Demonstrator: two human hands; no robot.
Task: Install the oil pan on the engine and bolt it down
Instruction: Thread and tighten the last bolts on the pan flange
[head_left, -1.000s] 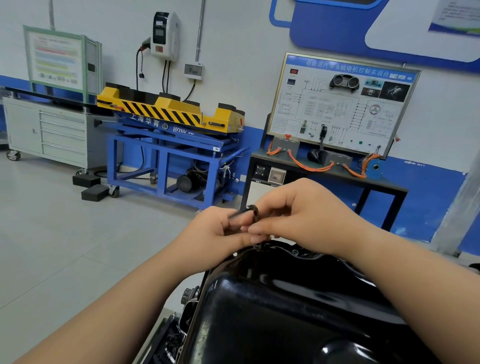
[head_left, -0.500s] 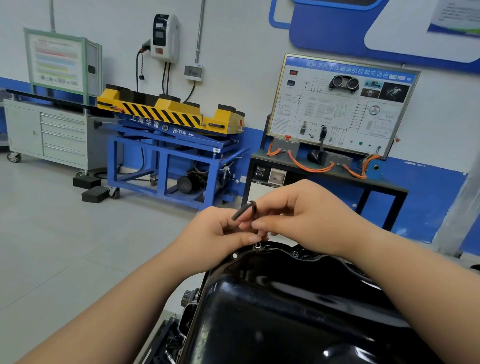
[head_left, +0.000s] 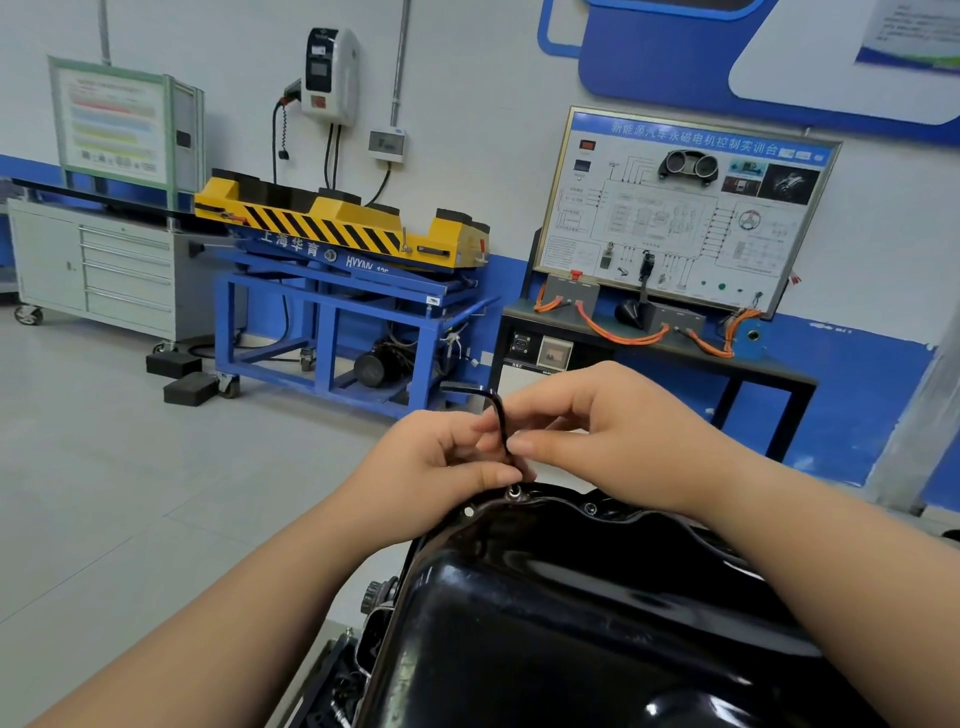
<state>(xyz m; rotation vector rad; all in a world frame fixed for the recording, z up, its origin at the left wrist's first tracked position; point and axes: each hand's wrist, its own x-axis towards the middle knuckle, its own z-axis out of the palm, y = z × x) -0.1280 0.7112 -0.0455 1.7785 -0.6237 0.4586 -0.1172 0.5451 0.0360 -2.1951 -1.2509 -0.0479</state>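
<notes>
Above oil pan (head_left: 571, 623), right hand (head_left: 623, 441) pinches hex key (head_left: 500, 413).

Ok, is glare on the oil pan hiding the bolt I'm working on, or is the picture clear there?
Head view: bolt reads clearly at the oil pan rim, free of glare; soft reflections sit lower on the pan's glossy belly; hex key is crisp between left hand and right hand; wide-angle bending shows at the frame edges.

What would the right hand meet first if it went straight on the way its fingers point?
The hex key, which the right hand pinches at its fingertips. Just beyond it is the left hand. Depth is unclear from one view.
</notes>
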